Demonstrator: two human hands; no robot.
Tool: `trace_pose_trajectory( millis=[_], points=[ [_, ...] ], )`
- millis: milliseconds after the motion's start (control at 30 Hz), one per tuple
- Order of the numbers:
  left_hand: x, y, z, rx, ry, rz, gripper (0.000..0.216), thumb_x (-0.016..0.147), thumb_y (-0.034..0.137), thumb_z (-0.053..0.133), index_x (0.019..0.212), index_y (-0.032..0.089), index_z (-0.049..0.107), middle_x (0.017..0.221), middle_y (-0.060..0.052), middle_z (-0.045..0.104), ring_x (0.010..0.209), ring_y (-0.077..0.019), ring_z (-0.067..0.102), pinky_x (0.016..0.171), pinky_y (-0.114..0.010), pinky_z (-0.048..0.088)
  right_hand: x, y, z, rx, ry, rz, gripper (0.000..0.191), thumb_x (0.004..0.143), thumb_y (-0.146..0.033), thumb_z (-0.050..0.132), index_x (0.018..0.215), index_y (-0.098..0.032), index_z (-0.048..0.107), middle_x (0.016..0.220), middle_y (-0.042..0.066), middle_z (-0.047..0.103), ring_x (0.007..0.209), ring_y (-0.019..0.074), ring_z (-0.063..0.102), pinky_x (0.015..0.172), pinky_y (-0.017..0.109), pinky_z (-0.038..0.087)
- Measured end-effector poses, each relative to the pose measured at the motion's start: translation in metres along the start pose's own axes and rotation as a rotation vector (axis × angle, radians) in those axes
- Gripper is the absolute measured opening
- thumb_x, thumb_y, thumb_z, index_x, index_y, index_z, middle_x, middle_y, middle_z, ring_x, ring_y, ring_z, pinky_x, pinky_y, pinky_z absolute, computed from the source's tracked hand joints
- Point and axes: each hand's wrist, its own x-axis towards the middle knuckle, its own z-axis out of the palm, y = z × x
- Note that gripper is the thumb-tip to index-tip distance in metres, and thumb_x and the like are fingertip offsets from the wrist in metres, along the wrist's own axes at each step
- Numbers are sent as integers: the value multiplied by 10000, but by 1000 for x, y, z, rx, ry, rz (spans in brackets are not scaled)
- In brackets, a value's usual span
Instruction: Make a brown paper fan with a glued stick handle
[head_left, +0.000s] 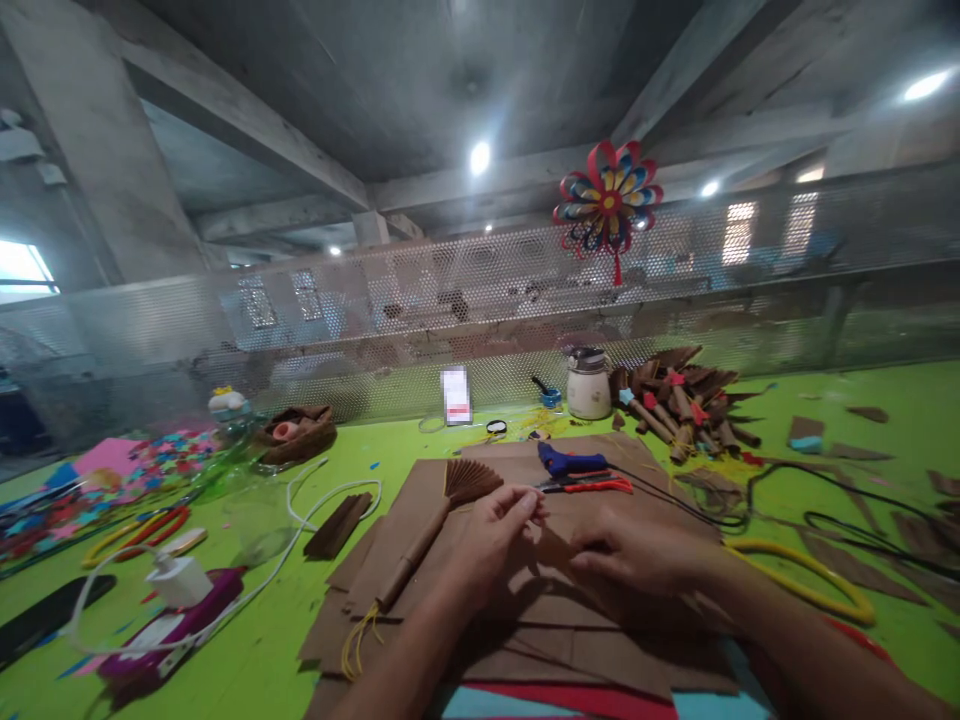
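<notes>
Both my hands rest over a stack of brown paper sheets [420,500] on a green table [285,650]. My left hand [491,535] has its fingertips pinched together near a thin strand, too small to name. My right hand [637,555] lies knuckles up on the paper, fingers curled; I cannot make out what is under them. A rolled brown paper broom with a fanned top [442,515] lies just left of my left hand. Red-handled scissors [592,486] and a blue glue gun [570,461] lie just beyond my fingers.
A pile of finished paper brooms [679,400] and a white jar [589,385] sit at the back by a mesh screen. A pinwheel decoration [607,200] hangs above. A purple device with white charger and cable [176,600] lies left; black cables [825,500] and a yellow hoop [810,580] lie right.
</notes>
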Motion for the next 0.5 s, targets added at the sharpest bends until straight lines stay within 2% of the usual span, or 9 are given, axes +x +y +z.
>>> trace_pose_trajectory(
  millis=[100, 200, 367, 500],
  points=[
    [-4, 2, 5, 376, -90, 106, 228, 792, 342, 556, 868, 156, 665, 835, -38, 657, 800, -154, 562, 716, -232, 408, 5, 2, 6, -55, -35, -36, 266, 808, -244, 472, 883, -150, 709, 731, 11, 667, 627, 121, 526, 554, 194, 352],
    [-9, 2, 7, 652, -193, 136, 202, 793, 258, 512, 833, 178, 693, 807, -14, 680, 771, -151, 561, 703, -224, 394, 9, 4, 12, -53, 7, -41, 286, 805, -262, 467, 909, -160, 713, 780, 17, 692, 668, 135, 547, 573, 199, 364],
    [-12, 10, 1, 849, -200, 64, 196, 769, 238, 503, 740, 177, 687, 650, 5, 613, 640, -135, 503, 538, -198, 313, 13, 11, 20, -115, 66, 27, 250, 769, -243, 489, 814, -151, 716, 725, 27, 693, 645, 138, 558, 559, 208, 351],
    [-11, 15, -6, 894, -198, 22, 190, 762, 241, 511, 734, 172, 685, 623, 5, 588, 611, -133, 480, 518, -198, 293, 16, 18, 23, -150, 106, 23, 214, 760, -234, 514, 801, -157, 709, 701, 31, 687, 635, 139, 566, 551, 210, 351]
  ],
)
